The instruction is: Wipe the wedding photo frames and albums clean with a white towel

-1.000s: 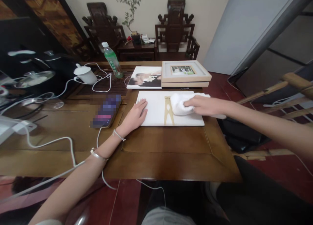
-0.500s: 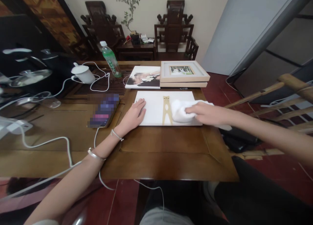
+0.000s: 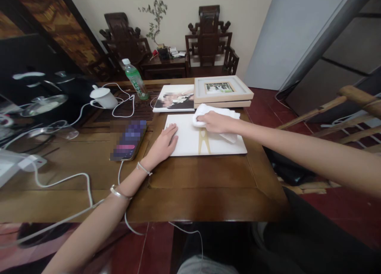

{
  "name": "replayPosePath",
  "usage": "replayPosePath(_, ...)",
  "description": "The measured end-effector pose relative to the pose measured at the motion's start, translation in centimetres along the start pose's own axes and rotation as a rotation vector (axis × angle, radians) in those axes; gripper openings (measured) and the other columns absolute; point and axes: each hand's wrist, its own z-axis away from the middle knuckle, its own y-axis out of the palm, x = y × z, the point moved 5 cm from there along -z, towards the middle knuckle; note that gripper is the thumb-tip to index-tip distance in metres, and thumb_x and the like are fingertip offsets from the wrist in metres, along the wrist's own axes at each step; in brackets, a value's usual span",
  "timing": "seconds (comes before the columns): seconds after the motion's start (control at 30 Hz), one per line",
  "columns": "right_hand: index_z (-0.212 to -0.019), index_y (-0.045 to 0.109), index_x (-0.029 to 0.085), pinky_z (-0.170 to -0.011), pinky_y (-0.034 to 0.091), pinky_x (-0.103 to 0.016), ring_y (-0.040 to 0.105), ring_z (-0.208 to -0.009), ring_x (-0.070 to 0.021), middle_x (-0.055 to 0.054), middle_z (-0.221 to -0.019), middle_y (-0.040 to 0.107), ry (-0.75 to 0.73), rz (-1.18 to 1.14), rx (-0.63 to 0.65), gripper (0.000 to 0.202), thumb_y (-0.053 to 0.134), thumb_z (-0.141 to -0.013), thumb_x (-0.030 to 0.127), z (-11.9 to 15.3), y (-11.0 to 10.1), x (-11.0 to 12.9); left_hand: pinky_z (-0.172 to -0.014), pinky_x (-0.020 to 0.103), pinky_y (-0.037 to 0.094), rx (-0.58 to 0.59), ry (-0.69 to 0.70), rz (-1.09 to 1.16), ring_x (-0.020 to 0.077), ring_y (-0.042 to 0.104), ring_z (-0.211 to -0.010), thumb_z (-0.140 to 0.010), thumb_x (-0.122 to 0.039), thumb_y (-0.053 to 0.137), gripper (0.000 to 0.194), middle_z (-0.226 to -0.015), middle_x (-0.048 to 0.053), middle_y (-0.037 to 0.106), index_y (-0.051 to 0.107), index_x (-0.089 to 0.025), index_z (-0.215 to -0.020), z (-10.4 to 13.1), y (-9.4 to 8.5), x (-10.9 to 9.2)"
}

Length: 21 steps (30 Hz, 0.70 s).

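Observation:
A white rectangular panel (image 3: 184, 141) lies flat on the wooden table, with a tan, two-legged figure (image 3: 204, 142) down its middle. My left hand (image 3: 166, 143) rests on the panel's left edge, palm down and fingers stretched out. Bunched in my right hand (image 3: 218, 122) is a white cloth (image 3: 200, 112), which lies over the panel's upper right part and covers the top of the figure. The cloth's loose end hangs out to the right beneath my wrist.
Behind the panel are a photo print (image 3: 175, 97) and stacked wooden picture frames (image 3: 223, 87). Leftward are a phone (image 3: 129, 139) on a cable, a green-labelled bottle (image 3: 135, 79), a lidded white cup (image 3: 103, 97) and a dark pot (image 3: 47, 105). A bamboo chair (image 3: 357, 99) stands at right.
My right hand has moved the cloth left and away from me, from the panel's right side onto the top of the figure. My left hand has stayed at the left edge.

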Motion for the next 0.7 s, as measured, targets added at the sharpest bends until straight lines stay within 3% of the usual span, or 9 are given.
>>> replayPosePath(0.07,-0.112,0.060,0.014,-0.069,0.045,-0.035,0.063,-0.088,-0.0277,-0.020,-0.106,0.065,0.031,0.005,0.017,0.040,0.040,-0.080,0.003,1.4,1.1,1.4,-0.117,0.053,0.029,0.002,0.000,0.003,0.0300,0.038,-0.142,-0.097,-0.034,0.035,0.048,-0.148,0.019,0.046,0.051,-0.008,-0.135,0.0,0.1,0.0)
replayPosePath(0.13,-0.118,0.060,0.017,-0.075,0.049,-0.043,0.062,-0.103,-0.0327,-0.022,-0.119,0.062,0.020,-0.006,0.043,0.047,0.039,-0.079,0.001,3.3,2.3,2.9,-0.117,0.053,0.029,0.003,-0.005,0.005,0.0302,0.037,-0.142,-0.097,-0.033,0.036,0.048,-0.148,0.020,0.045,0.051,-0.008,-0.135,0.0,0.1,0.0)
replayPosePath(0.23,-0.122,0.060,0.019,-0.094,0.045,-0.059,0.036,-0.137,-0.0406,-0.017,-0.147,0.046,-0.074,-0.007,0.072,0.057,0.040,-0.074,-0.004,6.5,3.8,5.5,-0.117,0.054,0.029,-0.005,-0.008,0.010,0.0299,0.038,-0.142,-0.097,-0.033,0.036,0.047,-0.148,0.018,0.046,0.052,-0.010,-0.135,0.0,0.2,0.0)
replayPosePath(0.3,-0.125,0.059,0.019,-0.101,0.039,-0.067,0.020,-0.145,-0.0425,-0.012,-0.156,0.035,-0.143,0.004,0.094,0.059,0.040,-0.074,-0.004,8.3,4.4,6.9,-0.116,0.055,0.030,-0.008,-0.004,0.009,0.0300,0.038,-0.142,-0.097,-0.032,0.036,0.047,-0.148,0.018,0.047,0.052,-0.010,-0.135,0.0,0.2,-0.1)
replayPosePath(0.4,-0.128,0.058,0.018,-0.103,0.034,-0.072,0.015,-0.146,-0.0442,-0.012,-0.159,0.031,-0.192,0.034,0.139,0.059,0.041,-0.076,-0.003,9.5,5.0,7.9,-0.116,0.055,0.030,-0.005,-0.004,-0.001,0.0307,0.037,-0.142,-0.097,-0.032,0.035,0.047,-0.147,0.020,0.046,0.052,-0.007,-0.134,-0.1,0.1,-0.2)
replayPosePath(0.6,-0.131,0.055,0.016,-0.102,0.036,-0.071,0.016,-0.146,-0.0435,-0.014,-0.159,0.029,-0.148,0.062,0.105,0.062,0.039,-0.075,-0.006,6.3,4.1,6.1,-0.117,0.054,0.030,0.001,-0.007,0.000,0.0301,0.038,-0.141,-0.097,-0.032,0.037,0.045,-0.147,0.016,0.048,0.052,-0.013,-0.135,-0.2,0.1,-0.2)
replayPosePath(0.7,-0.128,0.055,0.017,-0.100,0.040,-0.066,0.021,-0.144,-0.0416,-0.018,-0.152,0.040,-0.102,0.075,0.072,0.060,0.041,-0.074,-0.006,3.2,3.3,4.4,-0.117,0.054,0.030,0.005,-0.009,0.004,0.0306,0.038,-0.141,-0.096,-0.031,0.037,0.046,-0.148,0.016,0.047,0.051,-0.013,-0.136,-0.2,0.2,-0.1)
